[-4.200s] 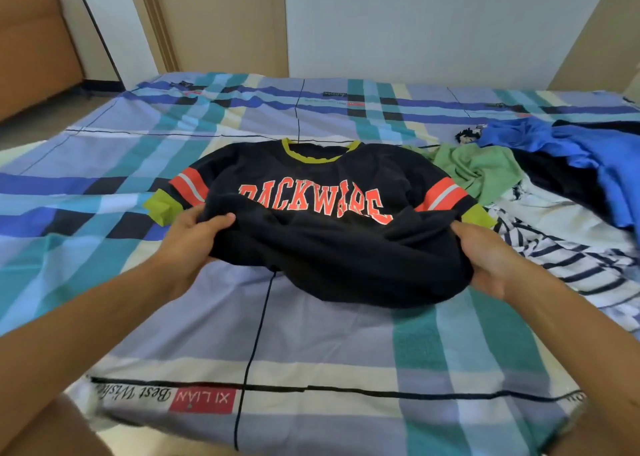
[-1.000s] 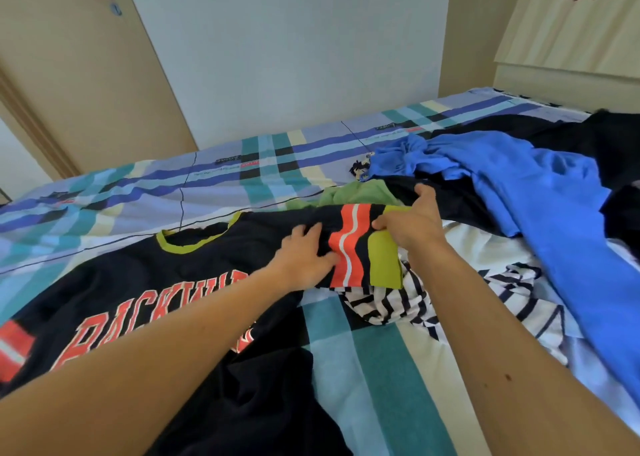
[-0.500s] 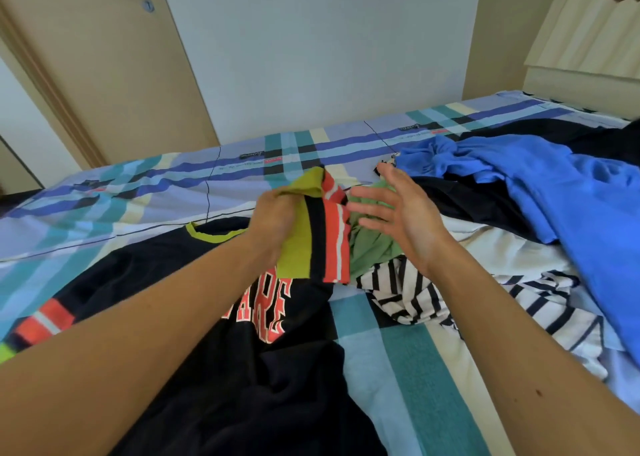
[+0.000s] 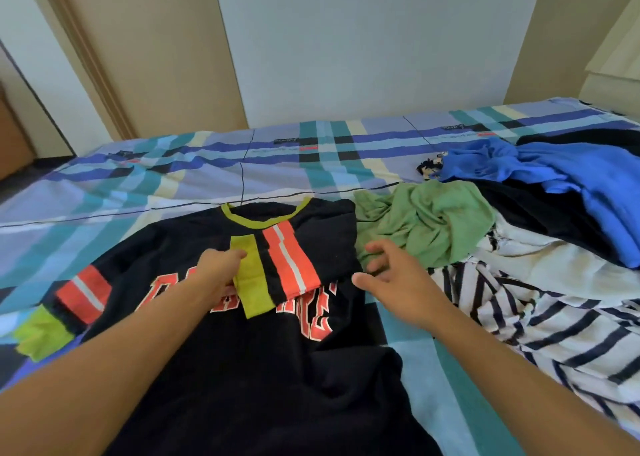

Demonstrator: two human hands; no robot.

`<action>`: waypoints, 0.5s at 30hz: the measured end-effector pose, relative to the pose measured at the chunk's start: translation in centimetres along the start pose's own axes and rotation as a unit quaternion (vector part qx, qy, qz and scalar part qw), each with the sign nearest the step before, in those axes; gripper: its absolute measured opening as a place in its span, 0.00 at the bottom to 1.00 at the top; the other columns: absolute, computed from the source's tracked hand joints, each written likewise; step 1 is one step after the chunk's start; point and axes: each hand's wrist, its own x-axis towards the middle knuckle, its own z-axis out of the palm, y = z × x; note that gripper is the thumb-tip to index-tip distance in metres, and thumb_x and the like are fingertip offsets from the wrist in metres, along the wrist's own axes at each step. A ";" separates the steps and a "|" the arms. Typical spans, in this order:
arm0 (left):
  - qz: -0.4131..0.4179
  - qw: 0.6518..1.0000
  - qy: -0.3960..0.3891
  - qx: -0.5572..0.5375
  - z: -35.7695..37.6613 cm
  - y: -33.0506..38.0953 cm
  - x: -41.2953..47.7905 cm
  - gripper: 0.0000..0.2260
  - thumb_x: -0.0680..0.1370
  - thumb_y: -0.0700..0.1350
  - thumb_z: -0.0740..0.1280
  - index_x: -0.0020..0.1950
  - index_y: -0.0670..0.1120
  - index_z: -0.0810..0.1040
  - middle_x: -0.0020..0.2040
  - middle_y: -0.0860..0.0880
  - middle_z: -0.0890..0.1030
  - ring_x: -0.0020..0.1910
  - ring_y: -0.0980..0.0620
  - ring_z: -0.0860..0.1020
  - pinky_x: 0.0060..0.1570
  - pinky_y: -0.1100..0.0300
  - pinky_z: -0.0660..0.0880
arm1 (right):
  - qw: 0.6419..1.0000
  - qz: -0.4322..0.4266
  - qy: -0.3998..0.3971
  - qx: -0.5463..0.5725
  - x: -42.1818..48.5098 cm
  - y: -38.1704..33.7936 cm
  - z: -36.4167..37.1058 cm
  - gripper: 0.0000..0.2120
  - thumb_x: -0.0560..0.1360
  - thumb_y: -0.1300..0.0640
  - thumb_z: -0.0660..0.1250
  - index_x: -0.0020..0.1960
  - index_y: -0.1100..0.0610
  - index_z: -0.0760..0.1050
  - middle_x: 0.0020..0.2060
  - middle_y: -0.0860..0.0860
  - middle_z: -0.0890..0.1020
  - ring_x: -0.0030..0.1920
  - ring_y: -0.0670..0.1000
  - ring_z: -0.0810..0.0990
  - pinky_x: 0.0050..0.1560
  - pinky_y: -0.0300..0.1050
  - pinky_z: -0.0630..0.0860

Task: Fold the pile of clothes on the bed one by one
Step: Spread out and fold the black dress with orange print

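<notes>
A black shirt (image 4: 242,351) with orange letters and a lime collar lies face up on the plaid bed (image 4: 173,171). Its right sleeve (image 4: 277,268), with orange stripes and a lime cuff, is folded inward over the chest. My left hand (image 4: 216,275) pinches the lime cuff of that sleeve. My right hand (image 4: 391,275) hovers just right of the folded edge, fingers spread and holding nothing. The other sleeve (image 4: 62,306) lies stretched out at the left.
A pile of clothes lies to the right: a green garment (image 4: 426,223), a blue one (image 4: 571,175), a black one (image 4: 540,209) and a white one with dark stripes (image 4: 554,334). A door (image 4: 138,57) and a wall stand behind the bed.
My left hand has brought the right sleeve down flat across the shirt's chest. My right hand dropped lower beside the folded edge. The view swung back left.
</notes>
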 end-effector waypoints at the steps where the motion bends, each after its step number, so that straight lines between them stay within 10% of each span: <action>1: 0.048 0.996 0.022 0.076 0.2 0.4 -0.1 0.29 0.74 0.49 0.71 0.72 0.41 0.66 0.63 0.42 0.76 0.58 0.39 0.78 0.51 0.47 0.78 | 1.000 0.002 0.003 -0.016 -0.1 0.0 1.0 0.23 0.71 0.44 0.74 0.61 0.50 0.71 0.47 0.47 0.78 0.45 0.50 0.79 0.47 0.49 0.78; 4: 0.271 0.903 0.106 0.316 1.2 1.9 -1.6 0.29 0.76 0.48 0.70 0.74 0.44 0.65 0.68 0.40 0.69 0.68 0.37 0.68 0.62 0.43 0.70 | 0.995 0.001 0.041 -0.086 0.0 0.0 3.5 0.29 0.63 0.31 0.71 0.52 0.49 0.68 0.47 0.45 0.76 0.46 0.49 0.77 0.46 0.50 0.76; 7: 0.424 0.838 0.016 0.342 3.6 3.7 -2.8 0.20 0.79 0.46 0.66 0.70 0.45 0.72 0.68 0.42 0.71 0.69 0.40 0.67 0.67 0.45 0.66 | 0.985 0.004 0.089 -0.150 0.2 -0.3 4.1 0.19 0.70 0.39 0.71 0.46 0.49 0.66 0.41 0.45 0.74 0.42 0.51 0.75 0.37 0.47 0.68; 15: 0.385 0.797 -0.221 0.409 12.3 7.0 -2.7 0.21 0.86 0.52 0.52 0.78 0.49 0.64 0.79 0.45 0.62 0.78 0.46 0.58 0.76 0.51 0.55 | 0.952 0.084 0.115 -0.270 0.2 0.0 0.5 0.11 0.71 0.53 0.64 0.36 0.56 0.65 0.34 0.50 0.74 0.35 0.55 0.72 0.34 0.43 0.65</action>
